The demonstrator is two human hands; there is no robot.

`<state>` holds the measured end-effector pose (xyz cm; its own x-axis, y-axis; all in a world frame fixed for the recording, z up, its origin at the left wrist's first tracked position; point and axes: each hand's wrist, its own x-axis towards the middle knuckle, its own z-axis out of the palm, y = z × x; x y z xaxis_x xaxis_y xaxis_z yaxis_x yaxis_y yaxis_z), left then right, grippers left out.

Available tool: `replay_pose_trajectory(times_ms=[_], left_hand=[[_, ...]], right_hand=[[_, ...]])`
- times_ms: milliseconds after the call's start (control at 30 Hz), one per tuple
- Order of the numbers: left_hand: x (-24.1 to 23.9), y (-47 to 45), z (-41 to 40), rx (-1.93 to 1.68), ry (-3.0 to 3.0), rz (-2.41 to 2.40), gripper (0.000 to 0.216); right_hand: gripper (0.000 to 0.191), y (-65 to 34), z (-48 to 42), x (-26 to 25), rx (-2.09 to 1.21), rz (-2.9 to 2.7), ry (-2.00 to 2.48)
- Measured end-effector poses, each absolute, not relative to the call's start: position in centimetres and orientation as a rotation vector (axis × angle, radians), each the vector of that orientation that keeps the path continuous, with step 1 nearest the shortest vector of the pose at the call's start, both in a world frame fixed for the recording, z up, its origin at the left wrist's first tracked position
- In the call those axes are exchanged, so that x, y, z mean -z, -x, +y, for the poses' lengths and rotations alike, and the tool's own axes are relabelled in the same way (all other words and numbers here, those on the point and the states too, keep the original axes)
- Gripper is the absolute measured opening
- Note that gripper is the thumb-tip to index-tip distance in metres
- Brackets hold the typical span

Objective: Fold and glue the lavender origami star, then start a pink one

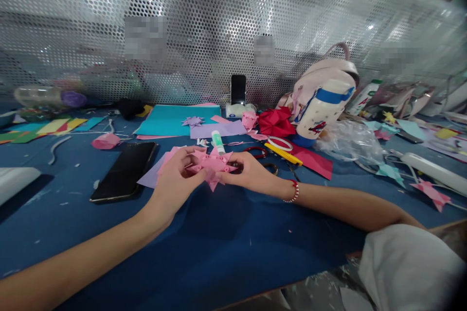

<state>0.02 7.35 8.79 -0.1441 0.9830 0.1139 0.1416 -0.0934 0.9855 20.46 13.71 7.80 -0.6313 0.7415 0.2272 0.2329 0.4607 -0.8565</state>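
Between my two hands is a pink folded-paper star (213, 165) with several points. My left hand (178, 175) grips its left side, thumb in front and fingers behind. On the right, my right hand (251, 170) pinches the star's right points. Just behind the star stands a glue stick (218, 141) with a white and green tube. Pink and lilac paper sheets (151, 175) lie partly under my left hand. Beyond my right hand are red-handled scissors (258, 151), partly hidden, and a yellow cutter knife (283, 153).
A black phone (124, 171) lies at left. Behind are turquoise paper (168, 120), a small lilac star (193, 121), a red paper star (276, 123) and an upright phone (238, 90). A bottle (315, 112) and backpack (328, 70) stand right, before a perforated metal panel (204, 24).
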Motion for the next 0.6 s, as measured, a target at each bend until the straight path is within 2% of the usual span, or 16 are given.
replay_pose_trajectory(times_ms=[200, 433, 600], left_hand=[[-9.4, 0.6, 8.3, -1.337, -1.524, 1.329, 0.065], [-8.5, 1.2, 9.0, -1.297, -1.613, 1.326, 0.073], [-8.0, 1.3, 9.2, -1.271, -1.548, 1.368, 0.071]], right_hand=[[0.043, -20.2, 14.6, -7.4, -1.231, -1.959, 0.816], [0.033, -20.4, 15.0, -7.5, -1.29, -1.926, 0.779], [0.027, -20.3, 15.0, -7.3, -1.251, -1.92, 0.775]])
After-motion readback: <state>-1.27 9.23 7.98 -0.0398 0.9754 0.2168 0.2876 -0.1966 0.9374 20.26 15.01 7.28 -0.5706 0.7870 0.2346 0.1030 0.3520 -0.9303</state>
